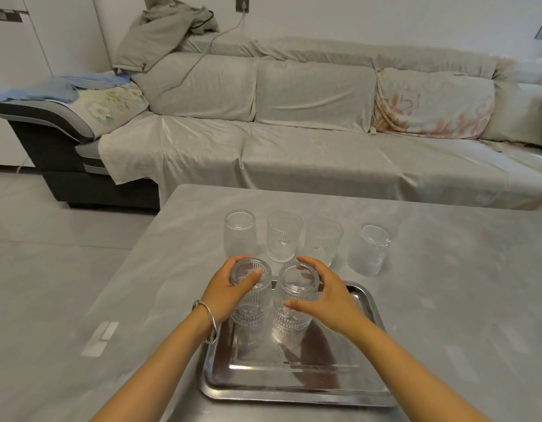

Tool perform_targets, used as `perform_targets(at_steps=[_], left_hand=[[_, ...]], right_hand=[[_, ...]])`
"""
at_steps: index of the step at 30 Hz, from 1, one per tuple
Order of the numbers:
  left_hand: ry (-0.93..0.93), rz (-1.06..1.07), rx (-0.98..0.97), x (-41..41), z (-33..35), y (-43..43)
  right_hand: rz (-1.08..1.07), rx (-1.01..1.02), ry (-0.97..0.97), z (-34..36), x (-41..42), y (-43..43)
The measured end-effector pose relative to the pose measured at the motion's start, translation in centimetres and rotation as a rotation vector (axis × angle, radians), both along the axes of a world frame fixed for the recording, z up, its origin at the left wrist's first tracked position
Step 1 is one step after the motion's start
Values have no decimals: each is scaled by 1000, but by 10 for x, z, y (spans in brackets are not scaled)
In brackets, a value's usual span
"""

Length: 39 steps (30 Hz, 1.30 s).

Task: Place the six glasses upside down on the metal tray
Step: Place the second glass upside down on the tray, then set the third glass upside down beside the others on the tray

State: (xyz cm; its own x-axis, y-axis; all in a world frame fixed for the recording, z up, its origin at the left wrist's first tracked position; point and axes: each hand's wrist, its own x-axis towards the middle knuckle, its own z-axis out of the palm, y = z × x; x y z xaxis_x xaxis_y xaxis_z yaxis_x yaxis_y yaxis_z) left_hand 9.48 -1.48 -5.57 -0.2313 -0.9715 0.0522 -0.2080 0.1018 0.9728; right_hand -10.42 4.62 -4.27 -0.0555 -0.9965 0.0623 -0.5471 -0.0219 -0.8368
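Two ribbed glasses stand side by side at far edge of tray (294,388), long axes vertical, bases up as far as I can tell; my left hand (224,295) grips left glass (251,295) near top; my right hand (327,303) wraps right glass (295,300); both wrists angled inward; four glasses (284,240) in row on table (446,269) beyond tray; no writing visible.

No legible text, label, brand, number or sign appears on any surface in view, including the grey stone-look table top (431,254).
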Motion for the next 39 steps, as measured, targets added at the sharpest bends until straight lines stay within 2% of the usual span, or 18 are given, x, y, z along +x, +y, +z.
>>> perform_targets(at_steps=[12, 16, 21, 26, 35, 39], left_hand=[[-5, 3, 11, -1, 3, 1], [-7, 18, -54, 2, 11, -2], [34, 197, -123, 15, 25, -28], [-59, 214, -103, 15, 24, -67], [-152, 166, -75, -7, 9, -119], [-166, 171, -104, -10, 4, -126]], right_hand=[[46, 3, 23, 0, -2, 1], [51, 16, -77, 7, -4, 0], [-53, -81, -202, 27, -20, -20], [-62, -169, -11, 34, -41, -55], [-40, -111, 228, 24, -57, -110], [-80, -162, 386, 12, -55, -115]])
